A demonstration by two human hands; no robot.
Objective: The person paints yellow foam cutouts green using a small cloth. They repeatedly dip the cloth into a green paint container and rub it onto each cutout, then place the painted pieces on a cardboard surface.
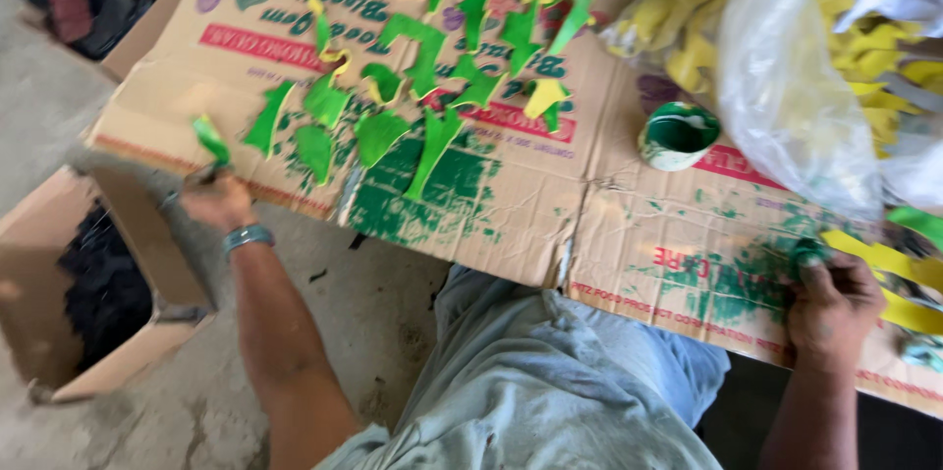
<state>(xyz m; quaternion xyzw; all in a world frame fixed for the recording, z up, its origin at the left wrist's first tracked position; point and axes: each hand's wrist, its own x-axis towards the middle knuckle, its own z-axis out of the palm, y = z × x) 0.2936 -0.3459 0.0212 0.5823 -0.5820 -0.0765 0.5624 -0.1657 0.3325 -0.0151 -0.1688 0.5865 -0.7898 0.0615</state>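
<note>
My left hand (214, 197) pinches a small green-painted piece (210, 139) at the left edge of a flattened cardboard sheet (550, 205). Several green-painted pieces (422, 87) lie spread on the sheet's far left half, some still showing yellow. My right hand (833, 308) rests at the sheet's near right edge, its fingers closed around something small and green-smeared; what it grips is blurred. Just right of it lies a yellow strip (889, 259). A small round pot of green paint (677, 134) stands mid-sheet.
A clear plastic bag (796, 77) of yellow pieces sits at the far right. An open cardboard box (93, 283) with dark contents stands on the concrete floor at left. My knee in light trousers (550, 362) is under the sheet's near edge.
</note>
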